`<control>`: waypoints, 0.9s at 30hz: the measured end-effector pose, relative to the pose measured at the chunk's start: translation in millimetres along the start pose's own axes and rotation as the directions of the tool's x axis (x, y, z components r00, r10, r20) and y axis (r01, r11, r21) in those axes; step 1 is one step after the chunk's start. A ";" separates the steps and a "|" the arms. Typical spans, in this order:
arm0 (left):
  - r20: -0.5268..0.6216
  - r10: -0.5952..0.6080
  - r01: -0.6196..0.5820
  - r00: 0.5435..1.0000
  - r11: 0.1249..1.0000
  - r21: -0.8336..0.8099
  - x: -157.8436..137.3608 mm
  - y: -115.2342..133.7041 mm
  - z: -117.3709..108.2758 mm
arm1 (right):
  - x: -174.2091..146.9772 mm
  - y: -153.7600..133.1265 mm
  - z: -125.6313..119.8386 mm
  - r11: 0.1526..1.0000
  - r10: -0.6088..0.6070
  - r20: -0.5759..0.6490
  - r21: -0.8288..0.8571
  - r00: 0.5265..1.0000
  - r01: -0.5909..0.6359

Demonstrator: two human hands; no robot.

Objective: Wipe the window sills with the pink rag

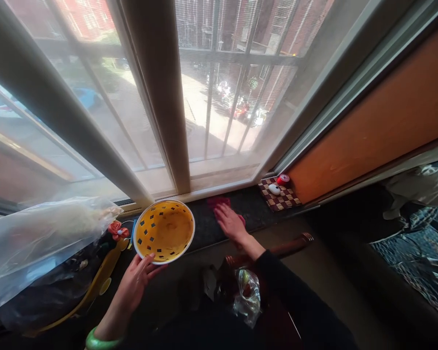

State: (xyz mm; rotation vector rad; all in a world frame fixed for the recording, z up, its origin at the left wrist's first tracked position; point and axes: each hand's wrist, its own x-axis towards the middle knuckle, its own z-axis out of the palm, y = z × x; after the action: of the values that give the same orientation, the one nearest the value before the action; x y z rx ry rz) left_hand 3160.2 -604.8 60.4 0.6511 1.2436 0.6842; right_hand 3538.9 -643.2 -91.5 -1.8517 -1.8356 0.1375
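cloth (pixel 219 201): dark pink, under the right hand (pixel 229 221), showing ahead of the fingertips and again beside the palm; it lies on the dark sill (pixel 202 228).
right hand: laid over the cloth with the fingers stretched forward; blur hides whether any fabric is pinched, so i cannot tell if it grips.
left hand (pixel 139 274): closed on the near rim of the yellow basket (pixel 173 228).
basket: just beyond the left hand and to the left of the right hand, its inside facing up; whether its base touches the sill, i cannot tell.
stroke: a flat palm with even pressure, in long overlapping passes along the sill, should pick up more dust than short dabs.
window frame (pixel 222 187): just ahead of the right hand; the seam there probably traps grit, and a folded edge of cloth under the fingertips would reach in best.
checkered mat (pixel 282 202): to the right of the right hand, bearing a white rounded object (pixel 274 189) and a red container (pixel 283 180); slow down near its edge, since a bump could shift both.
plastic bag (pixel 51 228): to the left of the left hand; a steady hold on the basket, well off the bag and the red flower (pixel 118 230), should avoid snagging.
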 end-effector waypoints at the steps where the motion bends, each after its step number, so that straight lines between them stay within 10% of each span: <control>1: 0.005 0.001 -0.001 1.000 1.000 0.003 0.6 0.0 -0.9 | -10.5 11.8 -9.8 1.000 -0.014 0.010 -0.016 1.000 0.014; 7: -0.016 -0.015 0.015 1.000 1.000 -0.014 0.5 -3.1 -4.7 | -19.3 86.5 -60.6 0.888 0.386 -0.224 -0.171 0.895 -0.426; 13: -0.047 -0.050 0.049 0.998 0.999 -0.022 -2.9 4.2 6.2 | -29.2 7.3 -30.5 0.989 0.131 -0.080 -0.056 0.988 -0.135; 16: -0.036 -0.046 0.045 0.998 0.998 -0.033 -1.7 6.4 9.2 | -65.8 5.5 -41.9 0.980 0.187 -0.123 -0.051 0.975 -0.194; 18: -0.018 -0.032 0.032 0.999 0.999 -0.037 -0.5 5.6 11.4 | -91.1 30.8 -64.8 0.928 0.348 -0.277 -0.034 0.896 -0.371; 23: 0.051 -0.022 0.021 0.998 1.000 0.018 3.1 -0.9 35.9 | -114.3 106.7 -118.0 0.600 0.655 -0.666 0.172 0.357 -0.781; 27: 0.181 -0.054 0.039 0.982 0.995 0.088 7.6 -7.9 71.0 | -96.7 112.3 -98.4 0.580 0.683 -0.620 0.140 0.386 -0.802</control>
State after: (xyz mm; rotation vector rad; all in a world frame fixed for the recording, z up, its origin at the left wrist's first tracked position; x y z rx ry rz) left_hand 3231.8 -609.0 63.8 0.7351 1.1179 0.5231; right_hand 3674.9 -757.6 -82.9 -2.3581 -0.4494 -0.3226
